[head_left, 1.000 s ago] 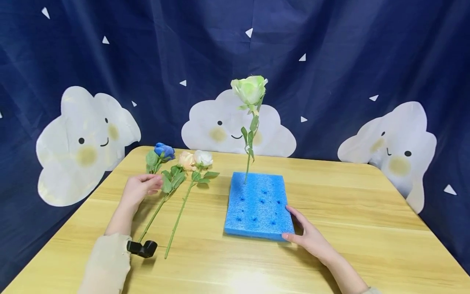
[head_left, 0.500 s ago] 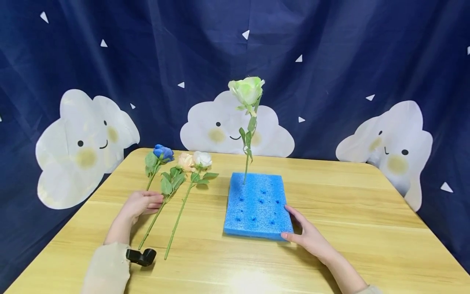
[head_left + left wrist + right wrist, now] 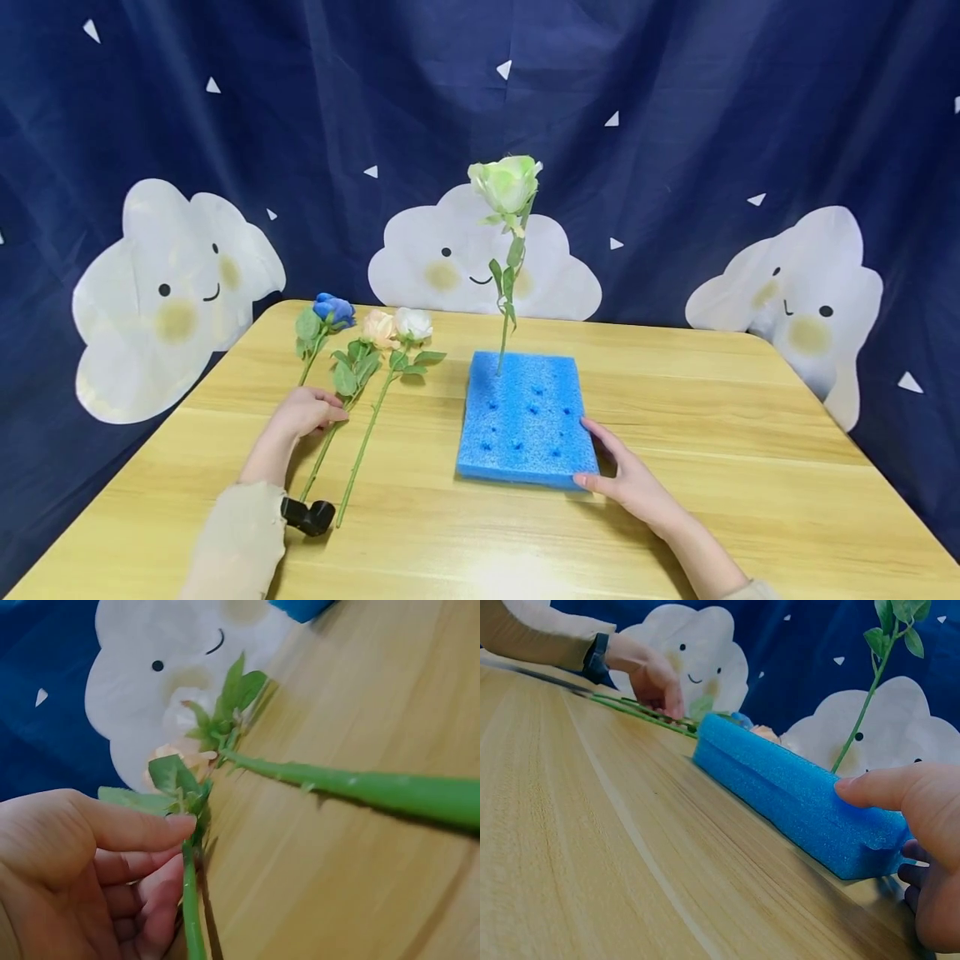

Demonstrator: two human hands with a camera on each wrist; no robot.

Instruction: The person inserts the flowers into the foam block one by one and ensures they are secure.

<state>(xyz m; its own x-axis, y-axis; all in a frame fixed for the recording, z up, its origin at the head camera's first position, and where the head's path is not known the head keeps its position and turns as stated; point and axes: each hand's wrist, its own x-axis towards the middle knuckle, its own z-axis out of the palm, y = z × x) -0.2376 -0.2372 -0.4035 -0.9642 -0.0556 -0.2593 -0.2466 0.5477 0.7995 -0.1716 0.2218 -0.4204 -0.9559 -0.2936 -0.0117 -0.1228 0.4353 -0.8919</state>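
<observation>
My left hand (image 3: 306,412) pinches the stem of the peach rose (image 3: 380,328) just below its leaves; in the left wrist view the thumb and fingers close round that green stem (image 3: 192,900). The rose lies on the table, its bloom toward the back. With thumb and fingers spread over the near right corner, my right hand (image 3: 633,487) grips a blue foam block (image 3: 517,425) dotted with several holes. A pale green rose (image 3: 507,185) stands upright in the block's far left part. In the right wrist view the thumb presses the foam's top edge.
Right beside the peach rose lies a white rose (image 3: 413,324), its stem pointing to the near edge. A blue rose (image 3: 333,310) lies farther left, partly behind the left hand. Behind the wooden table (image 3: 712,400) hangs a dark blue curtain (image 3: 675,83) with cloud faces.
My left hand has come down from beside the blue rose, then shifted right onto the peach rose's stem and taken hold of it. That stem has moved slightly right. The right hand stays put.
</observation>
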